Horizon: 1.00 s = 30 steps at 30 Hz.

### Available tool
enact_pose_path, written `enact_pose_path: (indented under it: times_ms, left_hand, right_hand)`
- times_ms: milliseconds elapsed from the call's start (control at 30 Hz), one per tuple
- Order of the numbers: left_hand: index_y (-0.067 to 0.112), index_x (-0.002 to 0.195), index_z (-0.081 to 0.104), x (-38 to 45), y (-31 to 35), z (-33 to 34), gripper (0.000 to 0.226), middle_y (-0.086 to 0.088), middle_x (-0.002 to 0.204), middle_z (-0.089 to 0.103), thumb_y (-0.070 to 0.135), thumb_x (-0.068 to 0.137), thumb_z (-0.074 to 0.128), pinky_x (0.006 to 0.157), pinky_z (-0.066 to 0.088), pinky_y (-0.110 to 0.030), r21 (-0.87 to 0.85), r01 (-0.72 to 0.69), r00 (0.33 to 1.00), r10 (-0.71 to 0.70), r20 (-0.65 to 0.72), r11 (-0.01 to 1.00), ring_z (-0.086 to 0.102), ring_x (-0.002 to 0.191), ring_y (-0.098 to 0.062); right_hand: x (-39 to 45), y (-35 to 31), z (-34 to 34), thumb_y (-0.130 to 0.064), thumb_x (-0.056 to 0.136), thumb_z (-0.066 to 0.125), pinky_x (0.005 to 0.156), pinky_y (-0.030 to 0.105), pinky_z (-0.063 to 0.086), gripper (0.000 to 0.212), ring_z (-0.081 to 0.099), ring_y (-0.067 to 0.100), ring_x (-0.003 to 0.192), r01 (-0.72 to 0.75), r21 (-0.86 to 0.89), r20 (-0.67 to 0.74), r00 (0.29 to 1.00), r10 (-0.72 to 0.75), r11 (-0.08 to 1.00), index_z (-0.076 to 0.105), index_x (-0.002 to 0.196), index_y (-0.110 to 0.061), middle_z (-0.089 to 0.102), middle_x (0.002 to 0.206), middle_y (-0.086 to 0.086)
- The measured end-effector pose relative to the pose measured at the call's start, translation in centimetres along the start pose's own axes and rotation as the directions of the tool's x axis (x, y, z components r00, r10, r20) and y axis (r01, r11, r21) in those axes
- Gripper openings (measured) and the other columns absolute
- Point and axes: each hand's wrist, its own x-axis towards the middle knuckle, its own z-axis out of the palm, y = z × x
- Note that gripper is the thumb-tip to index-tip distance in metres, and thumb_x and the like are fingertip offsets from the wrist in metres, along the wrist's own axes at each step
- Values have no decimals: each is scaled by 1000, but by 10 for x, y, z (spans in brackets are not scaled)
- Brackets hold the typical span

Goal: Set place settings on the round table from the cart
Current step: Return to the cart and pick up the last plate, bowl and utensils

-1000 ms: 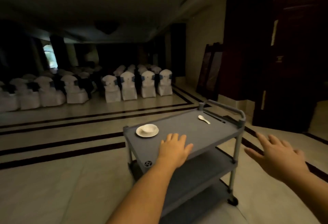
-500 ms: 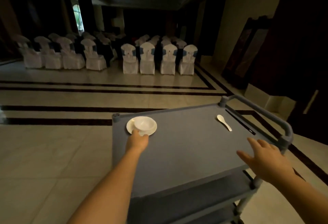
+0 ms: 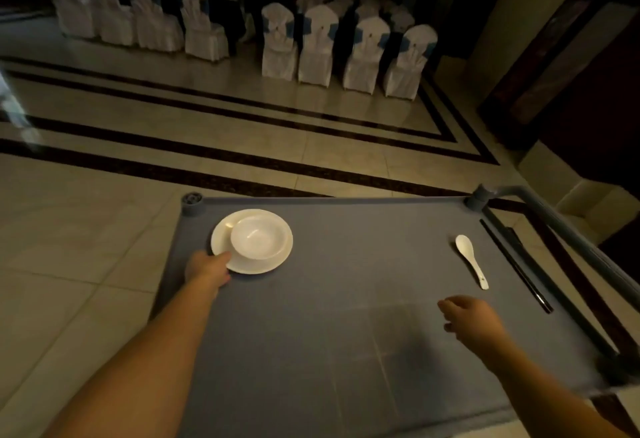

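A grey cart (image 3: 346, 299) fills the lower view. On its far left corner lies a white plate (image 3: 277, 261) with a white bowl (image 3: 259, 236) in it. My left hand (image 3: 207, 269) grips the plate's near-left rim, fingers under the edge. A white soup spoon (image 3: 472, 261) lies at the right side, and dark chopsticks (image 3: 516, 266) lie beside it along the right edge. My right hand (image 3: 471, 321) hovers over the cart top just short of the spoon's handle, fingers loosely curled, holding nothing.
The cart's handle bar (image 3: 568, 229) runs along its right side. Tiled floor with dark stripes lies beyond. Rows of white-covered chairs (image 3: 346, 49) stand at the back. A dark wooden panel (image 3: 554, 56) leans at the right wall.
I have come closer and look down on the cart. My left hand went from the cart's edge to the plate's rim. My right hand moved in over the cart top toward the spoon.
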Motion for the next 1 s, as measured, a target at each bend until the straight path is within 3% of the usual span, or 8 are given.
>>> enact_pose_path:
  times_ms: [133,233,367,467,600,733,833,1000]
  left_hand:
    - [-4,131,52,12,-7,10,44,-25,131,56,5,89,66,86,54,-49,13,10,1000,-10,-12,1000,58,113,-46]
    - [-4,132,52,25,-11,13,44,-26,131,55,-1,89,63,73,59,-40,35,25,998,-23,-64,999,57,114,-47]
    - [-5,127,57,37,-14,13,41,-27,126,60,-6,86,61,86,55,-45,119,45,995,-33,-97,992,60,112,-44]
    - [-3,123,61,33,-16,19,39,-25,118,63,-3,85,64,90,54,-54,196,48,989,-20,-145,979,62,105,-45]
    - [-1,121,63,5,-14,39,39,-25,115,65,-5,83,64,92,52,-58,219,46,991,-17,-136,975,63,102,-45]
    - [-2,119,65,-38,-18,73,38,-21,104,65,-10,82,63,82,55,-51,174,8,996,7,-86,985,63,92,-40]
    - [-2,116,66,-74,-22,109,33,-20,103,64,-11,84,61,73,54,-43,120,-18,1000,21,-23,993,61,90,-36]
    - [7,105,69,-135,-30,179,28,-18,97,68,-10,84,59,81,55,-46,52,-48,995,43,93,997,64,89,-34]
  right_hand:
    - [27,23,-6,-19,93,60,80,44,57,16,68,24,75,-52,58,-1,999,52,997,70,97,-7,68,80,7]
    - [48,39,-19,-16,90,60,80,47,56,16,69,30,78,-59,76,-19,998,61,995,71,87,-5,70,80,14]
    - [79,53,-36,-20,94,57,88,50,54,17,65,26,85,-74,122,-38,996,79,990,62,78,-24,67,88,9]
    - [98,62,-39,-20,94,58,85,46,56,10,65,24,82,-92,171,-49,994,102,981,66,89,-19,67,87,8]
    - [119,73,-43,-19,94,58,80,44,56,16,65,25,80,-89,209,-74,992,106,974,67,105,-12,67,87,9]
    - [140,82,-49,-21,93,61,80,45,57,27,65,21,80,-52,246,-112,990,82,968,60,119,-13,64,88,2]
    - [155,84,-57,-26,92,64,85,47,56,42,65,25,90,-34,249,-128,989,68,968,54,131,-13,65,103,6]
    - [180,88,-62,-38,89,67,89,47,55,56,65,23,97,73,156,-113,992,-56,985,49,137,-17,64,117,9]
